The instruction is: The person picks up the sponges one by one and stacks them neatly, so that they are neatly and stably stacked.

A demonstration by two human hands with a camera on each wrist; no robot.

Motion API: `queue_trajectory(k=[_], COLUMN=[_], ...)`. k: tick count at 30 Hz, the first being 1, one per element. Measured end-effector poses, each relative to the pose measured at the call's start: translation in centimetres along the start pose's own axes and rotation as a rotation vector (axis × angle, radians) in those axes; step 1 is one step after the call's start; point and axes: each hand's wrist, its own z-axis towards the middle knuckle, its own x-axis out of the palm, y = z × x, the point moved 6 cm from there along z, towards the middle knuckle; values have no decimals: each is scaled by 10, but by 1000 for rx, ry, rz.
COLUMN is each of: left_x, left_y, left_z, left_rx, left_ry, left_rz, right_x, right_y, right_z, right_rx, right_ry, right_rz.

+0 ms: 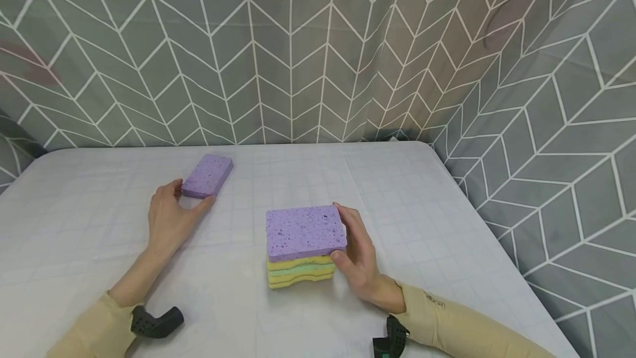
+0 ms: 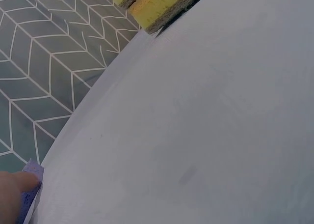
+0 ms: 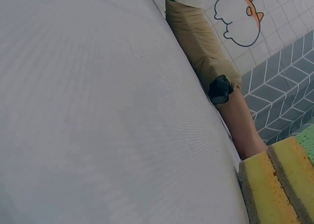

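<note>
A stack of sponges stands on the white table in the head view, with yellow and green layers under a purple sponge. My right hand grips this top purple sponge by its right end, thumb at the front corner and fingers behind. Farther back on the left lies another purple sponge. My left hand holds its near end between thumb and fingers. A digit touches a purple sponge in the left wrist view. The right wrist view shows yellow sponges with grey sides, but not my right hand.
A white cloth covers the table. Behind it and along the right hang grey curtains with white chevron lines. Black devices sit at both wrists, over beige sleeves.
</note>
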Motion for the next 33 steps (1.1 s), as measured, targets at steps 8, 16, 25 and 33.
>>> queue_trajectory(k=[8,16,25,33], left_x=[1,-2,0,-10], left_y=[-1,-2,-18,-54], left_z=[-1,-1,-4,-10], left_rx=[5,-17,33,179], left_ry=[-9,-48,-38,45], left_rz=[3,-53,-167,-275], right_x=[0,-1,-1,0], right_y=[0,0,2,2], right_z=[0,0,-2,0], right_rx=[6,10,-6,-4], right_ry=[4,3,3,9], right_rz=[8,-3,-10,2])
